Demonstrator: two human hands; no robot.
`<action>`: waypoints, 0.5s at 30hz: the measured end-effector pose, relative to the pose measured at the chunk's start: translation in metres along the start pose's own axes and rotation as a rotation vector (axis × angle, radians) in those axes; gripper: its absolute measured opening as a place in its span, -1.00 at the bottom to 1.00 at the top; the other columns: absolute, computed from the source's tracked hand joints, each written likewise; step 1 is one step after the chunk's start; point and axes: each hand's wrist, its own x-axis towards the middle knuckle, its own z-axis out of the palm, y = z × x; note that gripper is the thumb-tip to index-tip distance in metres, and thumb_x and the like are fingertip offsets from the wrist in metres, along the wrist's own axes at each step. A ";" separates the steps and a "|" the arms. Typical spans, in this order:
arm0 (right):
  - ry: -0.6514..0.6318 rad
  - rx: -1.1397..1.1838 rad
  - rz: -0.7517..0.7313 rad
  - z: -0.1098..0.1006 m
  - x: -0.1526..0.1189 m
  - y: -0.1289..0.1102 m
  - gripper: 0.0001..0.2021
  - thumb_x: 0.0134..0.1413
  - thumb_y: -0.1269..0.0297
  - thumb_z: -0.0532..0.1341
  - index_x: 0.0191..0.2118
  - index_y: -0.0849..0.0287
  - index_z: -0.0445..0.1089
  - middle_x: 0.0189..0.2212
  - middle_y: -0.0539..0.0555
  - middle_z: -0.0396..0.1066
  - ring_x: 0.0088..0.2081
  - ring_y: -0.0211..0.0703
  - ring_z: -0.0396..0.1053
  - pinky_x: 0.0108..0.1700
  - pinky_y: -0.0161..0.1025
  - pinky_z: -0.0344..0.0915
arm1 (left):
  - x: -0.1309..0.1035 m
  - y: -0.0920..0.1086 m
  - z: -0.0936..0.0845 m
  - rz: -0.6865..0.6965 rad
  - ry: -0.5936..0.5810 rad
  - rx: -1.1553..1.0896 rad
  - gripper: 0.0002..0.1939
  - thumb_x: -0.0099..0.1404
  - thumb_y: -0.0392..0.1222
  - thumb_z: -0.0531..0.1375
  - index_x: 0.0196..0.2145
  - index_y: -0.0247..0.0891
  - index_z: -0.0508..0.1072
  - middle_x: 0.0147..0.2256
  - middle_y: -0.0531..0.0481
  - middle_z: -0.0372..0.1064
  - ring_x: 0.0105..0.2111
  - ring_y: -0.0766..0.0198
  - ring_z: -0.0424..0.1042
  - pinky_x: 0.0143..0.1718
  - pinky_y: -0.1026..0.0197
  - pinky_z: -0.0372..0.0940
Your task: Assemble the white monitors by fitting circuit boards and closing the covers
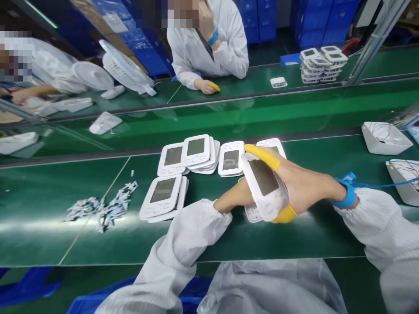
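My right hand, with yellow finger cots and a blue wrist strap, grips a white device housing with a grey display window, held tilted above the bench. My left hand reaches in behind that housing; its fingers are hidden, so what it holds cannot be seen. Part of another white housing shows beneath the held one. Just beyond my hands lie a housing with a display and one more, partly covered by my right hand. Stacked housings sit to the left, with a nearer stack beside my left sleeve.
Small clear-and-white plastic pieces lie heaped on the green bench at left. White shells with wires stand at the right. Across a divider are a co-worker in white, stacked housings and a white fan.
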 end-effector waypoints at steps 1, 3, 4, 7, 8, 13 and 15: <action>0.001 0.014 0.000 0.002 0.000 -0.002 0.33 -0.17 -0.06 0.54 0.54 -0.06 -0.35 0.51 0.23 -0.26 0.43 0.32 -0.01 0.33 0.21 0.24 | 0.003 0.000 -0.001 0.007 -0.049 -0.025 -0.74 0.22 -0.10 0.34 -0.16 -0.26 0.61 -0.26 -0.07 0.60 -0.15 0.02 0.62 -0.22 0.13 0.49; 0.003 0.042 0.008 0.004 -0.001 -0.006 0.33 -0.17 -0.07 0.54 0.54 -0.07 -0.35 0.52 0.22 -0.30 0.44 0.34 -0.03 0.30 0.18 0.29 | 0.007 -0.001 -0.004 0.024 -0.185 -0.104 -0.80 0.21 -0.14 0.33 -0.22 -0.26 0.62 -0.26 -0.06 0.60 -0.20 0.08 0.61 -0.23 0.17 0.49; 0.005 0.047 0.011 0.004 -0.001 -0.007 0.33 -0.16 -0.06 0.54 0.54 -0.07 -0.36 0.52 0.21 -0.31 0.44 0.34 -0.04 0.32 0.18 0.28 | 0.008 -0.002 -0.006 0.028 -0.235 -0.137 -0.82 0.22 -0.16 0.33 -0.23 -0.27 0.61 -0.26 -0.06 0.61 -0.23 0.10 0.61 -0.23 0.18 0.49; 0.043 0.017 0.031 0.003 -0.006 -0.005 0.31 -0.13 -0.02 0.54 0.54 -0.06 -0.35 0.52 0.21 -0.31 0.46 0.34 -0.05 0.40 0.19 0.18 | 0.006 -0.006 -0.016 0.022 -0.283 -0.199 -0.87 0.29 -0.20 0.30 -0.27 -0.30 0.60 -0.28 -0.08 0.61 -0.28 0.13 0.58 -0.21 0.18 0.48; 0.057 -0.003 0.050 0.003 -0.008 -0.003 0.31 -0.13 0.00 0.54 0.54 -0.06 -0.34 0.52 0.20 -0.31 0.47 0.34 -0.06 0.42 0.20 0.15 | 0.004 -0.007 -0.021 0.012 -0.265 -0.202 -0.86 0.32 -0.19 0.29 -0.26 -0.31 0.61 -0.28 -0.09 0.60 -0.28 0.15 0.57 -0.20 0.19 0.47; -0.023 -0.161 0.193 0.012 -0.014 0.007 0.32 -0.15 0.08 0.55 0.54 -0.08 -0.37 0.50 0.22 -0.26 0.47 0.35 -0.05 0.41 0.22 0.19 | -0.014 -0.019 -0.036 0.123 -0.193 -0.068 -0.83 0.46 -0.21 0.24 -0.15 -0.28 0.64 -0.12 -0.16 0.58 -0.08 0.11 0.52 0.02 0.08 0.44; -0.105 -0.256 0.229 0.021 -0.013 0.009 0.30 -0.13 0.11 0.53 0.54 -0.05 -0.37 0.47 0.26 -0.18 0.46 0.34 -0.02 0.39 0.22 0.23 | -0.020 -0.028 -0.035 0.254 -0.093 0.127 -0.79 0.46 -0.32 0.18 -0.21 -0.26 0.65 -0.02 -0.22 0.54 0.09 0.01 0.43 0.18 -0.10 0.37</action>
